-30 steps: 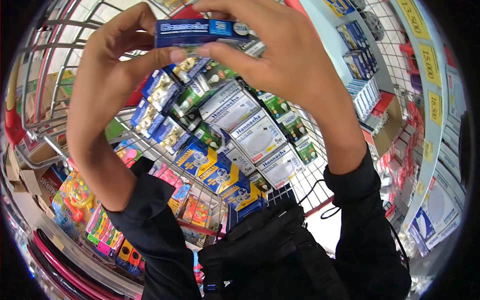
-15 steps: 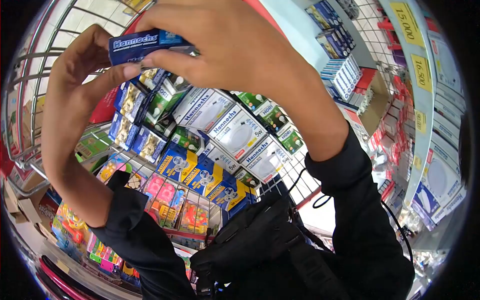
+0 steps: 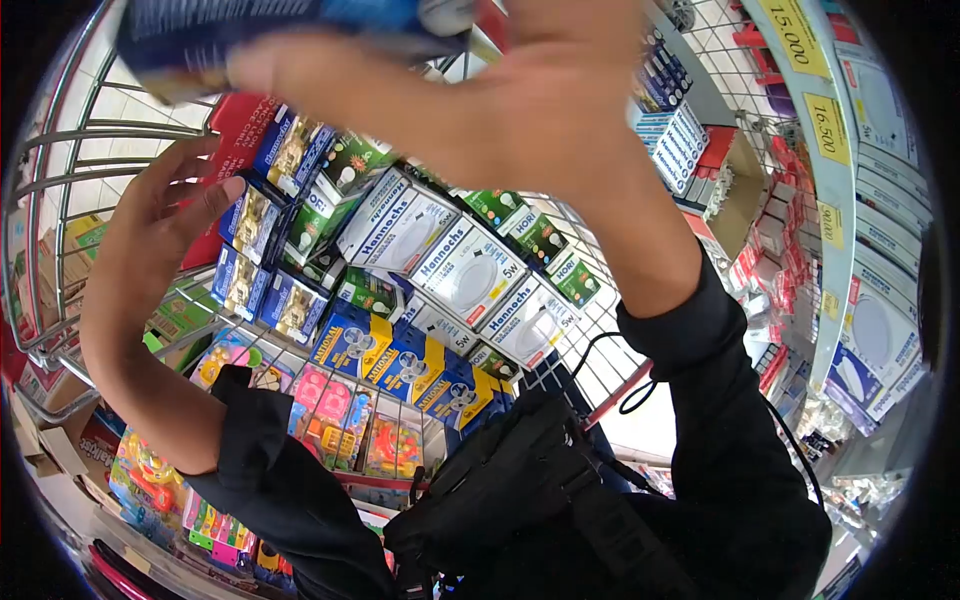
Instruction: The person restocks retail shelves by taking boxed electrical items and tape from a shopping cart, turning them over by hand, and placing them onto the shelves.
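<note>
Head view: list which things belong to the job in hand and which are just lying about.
Likely in the job:
blue box, in the right hand's grip
perhaps the small blue boxes nearest the left hand

Seemingly just lying about:
white Hannochs boxes
NATIONAL boxes
colourful toys

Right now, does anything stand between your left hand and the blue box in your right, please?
Nothing visible: the left hand appears below the blue box, with a red panel partly behind the gap.

Blue box (image 3: 285,16) (blurred) in right grip (image 3: 515,115)
</note>
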Available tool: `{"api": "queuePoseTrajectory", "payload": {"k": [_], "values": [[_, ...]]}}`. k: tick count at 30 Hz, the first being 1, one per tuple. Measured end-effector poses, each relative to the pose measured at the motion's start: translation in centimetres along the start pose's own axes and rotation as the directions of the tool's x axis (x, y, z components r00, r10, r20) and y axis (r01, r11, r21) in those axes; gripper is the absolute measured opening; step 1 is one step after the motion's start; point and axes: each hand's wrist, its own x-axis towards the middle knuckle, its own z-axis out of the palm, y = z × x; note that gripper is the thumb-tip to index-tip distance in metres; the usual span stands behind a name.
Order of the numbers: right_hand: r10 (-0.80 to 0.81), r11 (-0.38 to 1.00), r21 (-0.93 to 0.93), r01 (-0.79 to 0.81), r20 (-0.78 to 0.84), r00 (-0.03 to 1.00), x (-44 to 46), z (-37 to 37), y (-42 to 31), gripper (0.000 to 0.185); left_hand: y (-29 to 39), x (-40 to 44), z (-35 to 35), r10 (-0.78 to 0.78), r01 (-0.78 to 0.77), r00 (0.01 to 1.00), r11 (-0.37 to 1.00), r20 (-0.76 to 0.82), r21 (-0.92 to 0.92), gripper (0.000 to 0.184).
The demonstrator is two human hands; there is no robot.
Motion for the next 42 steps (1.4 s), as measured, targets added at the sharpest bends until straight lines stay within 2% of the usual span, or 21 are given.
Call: {"api": "queuePoseTrajectory", "payload": {"k": [3, 6, 7, 11, 13, 14, 16, 19, 22, 23, 26, 29, 35, 38, 42], "values": [[0.147, 0.988, -0.002, -0.155, -0.289, 0.946, -2.4, -1.6, -3.2, 0.028, 0.8, -0.3, 0.1, -0.016, 0.016, 1.0, 1.0, -0.004, 0.004, 0.055], [0.271, 0.954, 0.042, -0.296, -0.538, 0.798, -5.3, -3.7, -5.9, 0.03, 0.6, -0.7, 0.1, -0.035, 0.036, 0.998, 0.999, -0.052, 0.01, 0.053], [0.332, 0.923, 0.011, -0.384, -0.526, 0.783, -6.6, -4.3, -6.1, 0.03, 0.5, -0.8, 0.0, -0.034, 0.035, 0.996, 0.999, -0.081, 0.015, 0.053], [0.352, 0.784, -0.222, -0.58, -0.612, 0.709, -12.7, -7.4, -3.8, 0.034, 0.2, -0.8, -0.3, -0.06, 0.067, 0.994, 0.995, -0.093, 0.073, 0.053], [0.451, 0.479, -0.467, -0.743, -0.596, 0.665, -15.3, -11.0, -2.0, 0.041, 0.3, -0.8, -0.1, -0.068, 0.077, 0.992, 0.993, -0.106, 0.088, 0.054], [0.492, 0.291, -0.569, -0.769, -0.6, 0.631, -16.6, -13.1, -0.9, 0.045, 0.4, -0.9, 0.0, -0.064, 0.076, 0.99, 0.993, -0.124, 0.091, 0.054], [0.56, 0.159, -0.538, -0.828, -0.641, 0.524, -19.2, -17.3, 2.0, 0.054, 0.4, -1.0, 0.2, -0.066, 0.079, 0.988, 0.993, -0.141, 0.093, 0.055], [0.715, 0.099, -0.529, -0.843, -0.551, 0.43, -25.8, -25.7, 8.0, 0.053, 0.0, -0.8, 0.1, -0.075, 0.089, 0.986, 0.992, -0.146, 0.087, 0.055], [0.826, -0.008, -0.329, -0.944, -0.534, 0.179, -26.3, -26.1, 9.6, 0.054, 0.3, -0.8, -0.1, -0.126, 0.137, 0.986, 0.986, -0.112, 0.098, 0.054], [0.831, -0.016, -0.268, -0.963, -0.539, 0.136, -27.1, -26.3, 10.6, 0.056, 0.5, -0.9, 0.0, -0.127, 0.141, 0.984, 0.985, -0.127, 0.1, 0.054], [0.922, 0.005, -0.192, -0.981, -0.378, 0.079, -26.9, -26.0, 11.5, 0.05, 0.6, -1.0, 0.3, -0.137, 0.155, 0.977, 0.982, -0.162, 0.106, 0.053], [0.939, -0.095, -0.145, -0.985, -0.341, -0.04, -26.8, -25.8, 11.9, 0.048, 0.3, -1.1, 0.4, -0.153, 0.174, 0.973, 0.978, -0.171, 0.112, 0.053], [0.943, -0.161, -0.092, -0.983, -0.308, -0.126, -26.1, -25.8, 11.9, 0.046, 0.2, -1.0, 0.1, -0.176, 0.195, 0.97, 0.975, -0.17, 0.105, 0.054], [0.926, -0.171, -0.081, -0.982, -0.353, -0.132, -27.4, -26.2, 12.5, 0.042, 0.2, -1.1, 0.3, -0.178, 0.197, 0.968, 0.975, -0.178, 0.099, 0.054], [0.936, -0.114, -0.109, -0.987, -0.345, -0.07, -26.8, -25.1, 11.5, 0.04, 0.2, -0.9, 0.2, -0.179, 0.196, 0.97, 0.976, -0.164, 0.099, 0.054]]}}
